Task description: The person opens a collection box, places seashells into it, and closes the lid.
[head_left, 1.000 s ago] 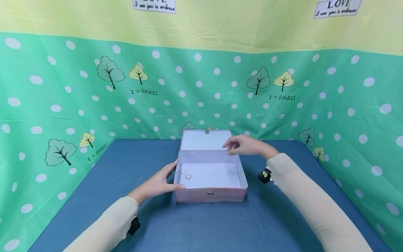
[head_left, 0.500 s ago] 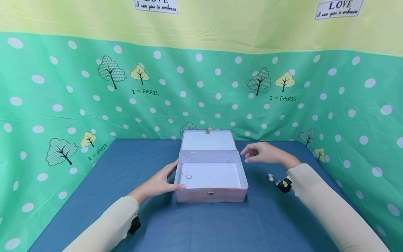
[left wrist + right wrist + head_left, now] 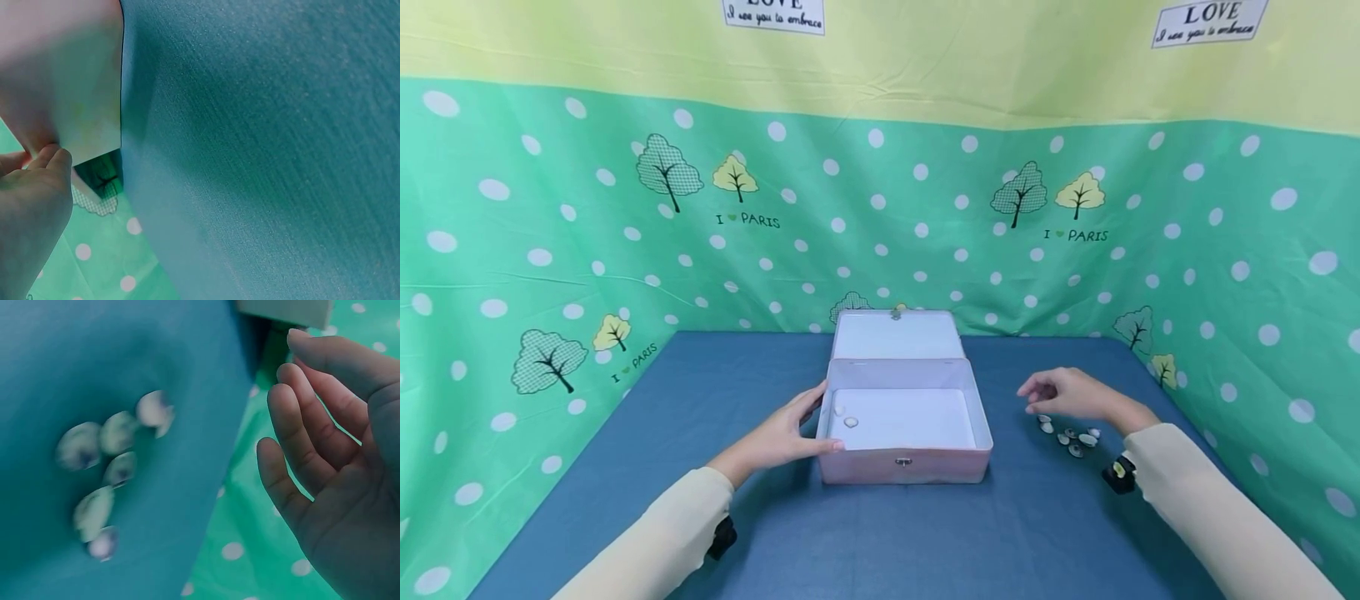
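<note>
A pale pink tin box [image 3: 904, 467] stands on the blue table with its lid [image 3: 895, 335] raised at the back. Two small seashells [image 3: 850, 422] lie inside, near its left wall. My left hand [image 3: 778, 433] grips the box at the left, thumb over the front left rim and fingers along the outer side; the left wrist view shows its fingers [image 3: 56, 156] against the wall. Right of the box, my right hand [image 3: 1071, 393] hovers with nothing in its loosely bent fingers [image 3: 284, 406]. Below it several seashells [image 3: 94, 512] lie loose on the table.
A green and yellow curtain [image 3: 880, 208] with white dots and trees hangs behind the table [image 3: 880, 542] and at both sides. A small black camera is strapped to each wrist, below the light sleeves [image 3: 1225, 517].
My right hand has moved from over the box's back right corner rightward and down toward the shells on the table, uncovering them. My left hand stays on the box.
</note>
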The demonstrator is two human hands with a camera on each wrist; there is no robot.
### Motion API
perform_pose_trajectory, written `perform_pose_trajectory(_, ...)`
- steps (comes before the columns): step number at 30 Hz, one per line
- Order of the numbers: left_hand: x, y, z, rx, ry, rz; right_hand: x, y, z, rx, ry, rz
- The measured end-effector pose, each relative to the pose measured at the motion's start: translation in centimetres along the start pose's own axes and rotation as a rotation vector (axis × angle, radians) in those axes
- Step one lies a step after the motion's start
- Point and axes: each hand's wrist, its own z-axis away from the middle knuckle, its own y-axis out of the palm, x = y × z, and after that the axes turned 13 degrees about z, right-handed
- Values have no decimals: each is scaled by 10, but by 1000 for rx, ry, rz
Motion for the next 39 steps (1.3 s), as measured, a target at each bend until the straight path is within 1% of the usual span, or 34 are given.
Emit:
perform_pose_trajectory(4, -1, 0, 0, 2, -4, 1, -14, 11, 8, 14, 25, -12)
perform_pose_trajectory(9, -2, 1, 1, -4, -8, -3, -27, 23, 15, 32, 87, -33)
perform_pose_trajectory(13, -2, 1, 1, -5, -10, -3, -34, 33, 19, 29, 144, -40)
perform_pose_trajectory(17, -1, 1, 1, -8, -15, -8, -38, 42, 23, 11, 180, -42)
perform_pose_trajectory(23, -1, 0, 1, -13, -19, -12, -42, 46, 25, -8, 173, -49)
perform_pose_trajectory(32, -3, 1, 2, -15, -28, -20, -43, 47, 27, -9, 165, -59)
perform_pose_trajectory(39, -3, 1, 2, -15, -28, -12, -45, 47, 28, -6, 144, -79)
